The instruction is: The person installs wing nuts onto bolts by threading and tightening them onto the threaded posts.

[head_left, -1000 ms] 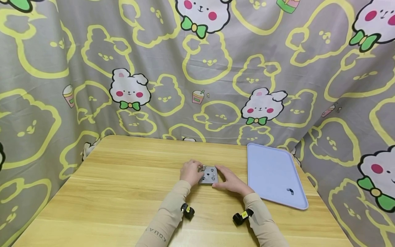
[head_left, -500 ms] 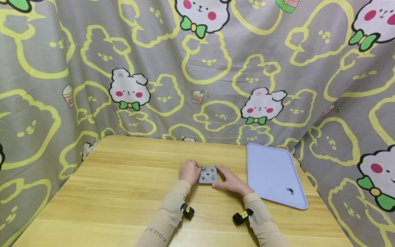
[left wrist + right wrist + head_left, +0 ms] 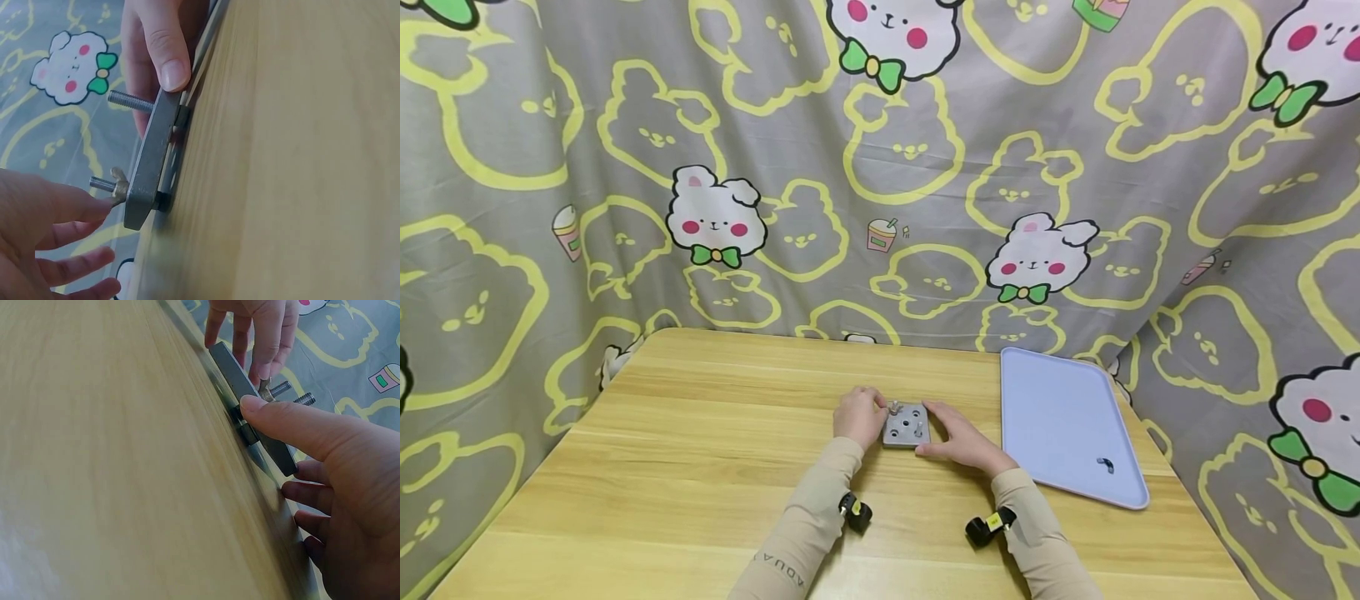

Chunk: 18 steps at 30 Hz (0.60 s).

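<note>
A square grey metal plate with holes lies between the two hands, raised slightly off the table by dark bolt heads under it. Two threaded bolts stand up through it; one bolt is bare, and a wing nut sits on the other, close to the plate. The left hand touches the wing nut with thumb and index finger at the plate's far left corner, its other fingers spread. The right hand grips the plate's right side, thumb on the near edge and fingers around the far side.
A pale blue tray lies on the right of the wooden table, with a small dark metal piece in it. A patterned curtain hangs behind the table and along its sides.
The left hand has shifted slightly left from over the plate, uncovering its left part and the wing-nut corner. The right hand and the plate have stayed in place.
</note>
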Motion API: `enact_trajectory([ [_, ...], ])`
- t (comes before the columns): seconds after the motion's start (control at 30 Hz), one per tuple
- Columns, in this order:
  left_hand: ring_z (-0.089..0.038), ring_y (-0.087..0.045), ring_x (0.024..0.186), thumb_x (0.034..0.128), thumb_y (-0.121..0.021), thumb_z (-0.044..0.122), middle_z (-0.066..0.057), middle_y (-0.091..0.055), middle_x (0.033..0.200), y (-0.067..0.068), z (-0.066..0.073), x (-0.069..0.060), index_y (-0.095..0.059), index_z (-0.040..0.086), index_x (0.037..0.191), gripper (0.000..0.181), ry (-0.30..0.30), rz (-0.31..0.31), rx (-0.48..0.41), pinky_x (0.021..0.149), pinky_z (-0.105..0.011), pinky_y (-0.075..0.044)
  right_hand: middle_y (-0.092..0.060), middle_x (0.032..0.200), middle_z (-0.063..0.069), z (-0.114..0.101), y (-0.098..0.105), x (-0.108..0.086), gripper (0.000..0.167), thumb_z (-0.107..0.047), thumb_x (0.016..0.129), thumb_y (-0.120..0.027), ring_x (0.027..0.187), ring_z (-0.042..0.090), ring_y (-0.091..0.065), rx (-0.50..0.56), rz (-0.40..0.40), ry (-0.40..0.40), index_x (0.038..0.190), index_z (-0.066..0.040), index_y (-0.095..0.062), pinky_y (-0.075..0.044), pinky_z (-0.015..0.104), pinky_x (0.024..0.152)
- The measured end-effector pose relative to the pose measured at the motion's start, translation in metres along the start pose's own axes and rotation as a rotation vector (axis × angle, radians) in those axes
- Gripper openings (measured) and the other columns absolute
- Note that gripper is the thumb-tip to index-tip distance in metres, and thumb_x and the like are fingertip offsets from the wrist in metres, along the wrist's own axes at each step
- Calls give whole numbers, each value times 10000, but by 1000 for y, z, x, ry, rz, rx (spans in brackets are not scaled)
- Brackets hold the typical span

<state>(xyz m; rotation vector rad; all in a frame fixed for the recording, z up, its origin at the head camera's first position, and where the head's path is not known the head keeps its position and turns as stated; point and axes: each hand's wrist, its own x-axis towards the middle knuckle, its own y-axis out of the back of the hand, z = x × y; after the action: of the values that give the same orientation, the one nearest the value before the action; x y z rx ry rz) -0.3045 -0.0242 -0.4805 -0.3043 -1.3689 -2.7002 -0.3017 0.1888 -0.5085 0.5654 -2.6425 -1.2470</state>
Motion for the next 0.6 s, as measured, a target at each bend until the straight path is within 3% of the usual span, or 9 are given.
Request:
enact_trajectory([
  [0.17, -310, -623, 937, 830, -752, 214, -73, -675, 969, 3, 1, -1, -664, 159, 752, 129, 26, 9, 4, 714, -450, -513, -303, 1576, 198, 0, 0, 0, 928, -460, 806, -753, 1479, 402, -221, -1, 0, 2, 1526, -84, -303, -197, 586, 1202],
  [0.3, -343, -625, 1027, 814, -755, 185, -95, -695, 1074, 2, 1, -1, -735, 158, 847, 47, -17, -7, -5, 803, -489, -519, -299, 1578, 197, 1, -1, 1, 931, -465, 805, -753, 1479, 400, -223, -10, 1, -2, 1527, -91, -302, -196, 585, 1203],
  [0.43, -350, -599, 1088, 789, -756, 174, -103, -684, 1159, -1, 0, 0, -756, 159, 964, 176, -55, -49, -24, 905, -507, -485, -299, 1578, 196, 0, 0, 1, 933, -468, 804, -752, 1478, 400, -225, -10, 1, -1, 1527, -90, -300, -197, 587, 1201],
  [0.6, -327, -584, 1086, 784, -766, 194, -95, -673, 1171, -3, 0, 0, -747, 159, 986, 206, -54, -76, -39, 902, -513, -471, -299, 1578, 195, 0, 0, 0, 930, -466, 806, -750, 1478, 401, -223, -12, 0, 1, 1527, -88, -300, -197, 587, 1201],
])
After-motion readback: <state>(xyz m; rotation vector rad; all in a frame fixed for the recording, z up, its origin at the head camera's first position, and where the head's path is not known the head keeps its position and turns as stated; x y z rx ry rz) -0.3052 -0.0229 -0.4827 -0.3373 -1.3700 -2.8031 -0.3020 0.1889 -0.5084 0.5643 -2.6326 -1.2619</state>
